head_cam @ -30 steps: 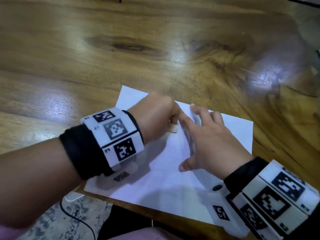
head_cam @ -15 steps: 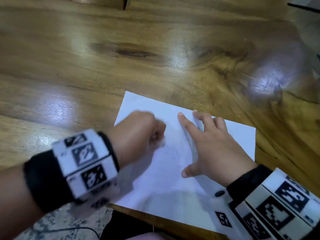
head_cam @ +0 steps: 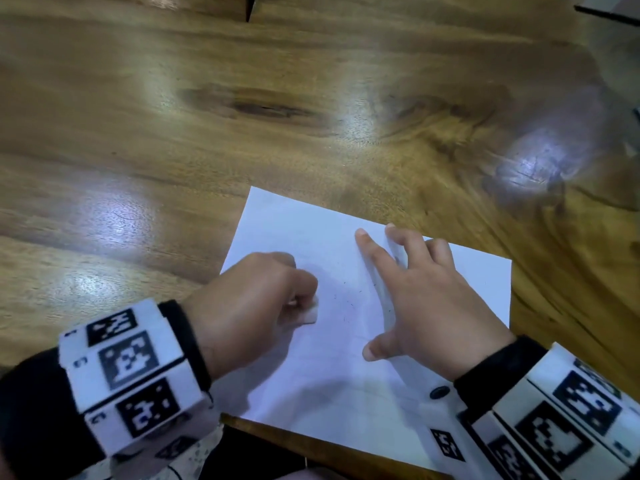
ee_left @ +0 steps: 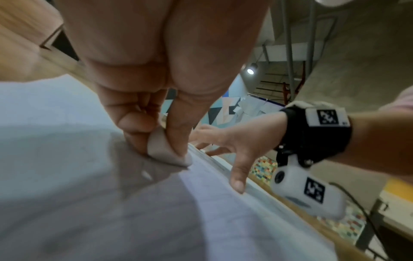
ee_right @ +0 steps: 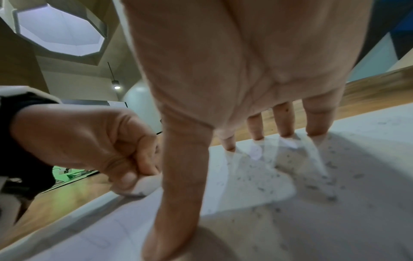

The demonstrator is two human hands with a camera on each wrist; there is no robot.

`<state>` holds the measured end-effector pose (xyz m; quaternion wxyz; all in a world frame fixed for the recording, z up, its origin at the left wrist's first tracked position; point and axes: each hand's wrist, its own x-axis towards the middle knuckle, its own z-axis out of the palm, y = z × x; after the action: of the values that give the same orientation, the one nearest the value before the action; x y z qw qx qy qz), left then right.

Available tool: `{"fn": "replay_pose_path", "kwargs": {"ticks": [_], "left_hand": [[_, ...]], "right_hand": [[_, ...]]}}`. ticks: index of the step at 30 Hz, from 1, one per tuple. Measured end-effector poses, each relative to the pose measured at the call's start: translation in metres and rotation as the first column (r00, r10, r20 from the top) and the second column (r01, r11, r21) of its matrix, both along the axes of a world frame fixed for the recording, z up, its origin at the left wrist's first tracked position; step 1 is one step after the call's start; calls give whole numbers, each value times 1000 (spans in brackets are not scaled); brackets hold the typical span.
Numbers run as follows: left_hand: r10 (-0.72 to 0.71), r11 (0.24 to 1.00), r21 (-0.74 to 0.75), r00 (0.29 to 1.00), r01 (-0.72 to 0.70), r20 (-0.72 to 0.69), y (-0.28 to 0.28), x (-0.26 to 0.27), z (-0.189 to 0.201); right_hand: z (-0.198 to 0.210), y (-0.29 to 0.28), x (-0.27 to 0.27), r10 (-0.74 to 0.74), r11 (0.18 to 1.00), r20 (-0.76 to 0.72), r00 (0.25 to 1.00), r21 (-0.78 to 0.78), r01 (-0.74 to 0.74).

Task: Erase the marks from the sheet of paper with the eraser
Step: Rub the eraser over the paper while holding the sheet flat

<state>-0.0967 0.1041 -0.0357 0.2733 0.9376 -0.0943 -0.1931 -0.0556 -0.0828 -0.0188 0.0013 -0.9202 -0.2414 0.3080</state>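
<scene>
A white sheet of paper [head_cam: 311, 230] lies on the wooden table [head_cam: 173, 150] at its near edge. My left hand [head_cam: 256, 299] pinches a small white eraser [head_cam: 310, 311] and presses it onto the sheet left of centre; the eraser [ee_left: 165, 150] shows between thumb and fingers in the left wrist view. My right hand [head_cam: 426, 289] lies spread on the paper [ee_right: 335, 220], fingers straight, holding it flat. Dark eraser crumbs [ee_right: 330, 178] speckle the sheet around the right fingers. Faint pencil specks [head_cam: 346, 303] remain between the hands.
The table's near edge [head_cam: 311, 441] runs just below the sheet, which overhangs it slightly at the lower right. Bare wood stretches far and left of the paper. A dark cable end [head_cam: 606, 12] sits at the far right corner.
My left hand with the eraser has slid back toward me and to the left across the sheet. The right hand has stayed spread on the paper.
</scene>
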Motion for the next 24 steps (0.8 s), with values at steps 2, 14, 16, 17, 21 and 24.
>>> {"fn": "replay_pose_path", "kwargs": {"ticks": [2,14,16,17,21,24], "left_hand": [[7,1000,10,1000,-7,1,2,-1,-1],[374,927,-10,923,-374,94,22,66,21],[371,928,-11,924,-372,87,18,66,16],[337,941,-5,938,-337,77,14,60,13],[280,960,-7,957,-280,79,11,45,11],[351,935,-3,927,-354,134,26,60,20]], "right_hand": [[2,2,0,-7,1000,-5,1000,-7,7],[-8,23,-4,-73,997,105,992,-26,76],[-7,23,-4,-69,997,105,992,-31,73],[-7,23,-3,-71,997,103,992,-30,75],[-7,23,-3,-77,997,91,993,-25,79],[-6,26,-2,-66,997,85,994,-39,69]]}}
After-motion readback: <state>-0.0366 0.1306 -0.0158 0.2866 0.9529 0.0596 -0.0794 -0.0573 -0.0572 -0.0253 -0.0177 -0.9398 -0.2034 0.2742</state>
